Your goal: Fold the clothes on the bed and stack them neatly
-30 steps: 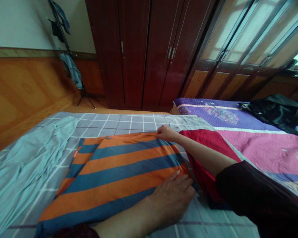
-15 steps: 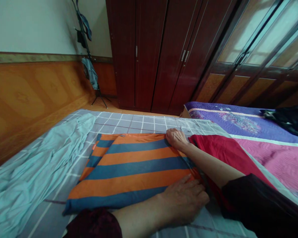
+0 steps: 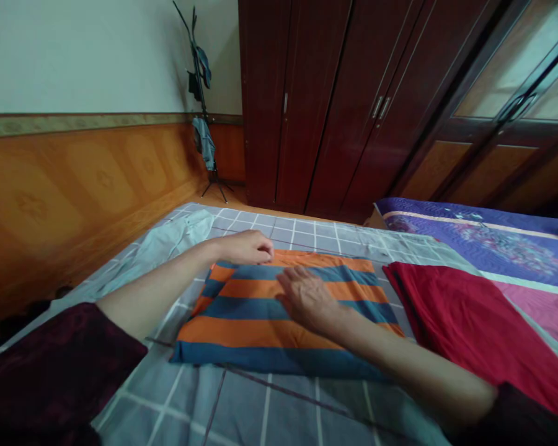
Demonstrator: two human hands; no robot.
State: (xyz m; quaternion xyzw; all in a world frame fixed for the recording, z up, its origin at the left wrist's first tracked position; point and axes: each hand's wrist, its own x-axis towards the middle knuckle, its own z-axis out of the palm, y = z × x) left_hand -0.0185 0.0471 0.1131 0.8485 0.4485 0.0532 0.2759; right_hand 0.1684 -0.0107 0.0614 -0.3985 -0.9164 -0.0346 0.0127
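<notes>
A folded orange and blue-grey striped garment [image 3: 260, 331] lies flat on the bed, its far left corner folded at a slant. Over its far left edge is my left hand [image 3: 248, 248], fingers curled in loosely, with no cloth seen lifted in them. My right hand [image 3: 309, 300] is palm down over the garment's middle, fingers stretched out and slightly blurred. Whether its palm touches the cloth I cannot tell. To the right of the striped garment sits a folded red cloth [image 3: 474, 328].
The bed has a grey checked sheet [image 3: 270, 409]. A crumpled pale green cloth [image 3: 177, 238] lies along its left side. Beyond stand a coat rack [image 3: 199, 80] and a dark red wardrobe [image 3: 307, 105]. A purple and pink bedcover [image 3: 474, 229] spreads at the right.
My left hand has gone from the garment's near right corner to its far left edge. My right hand has let go of the far right corner and moved to the middle. The view has shifted.
</notes>
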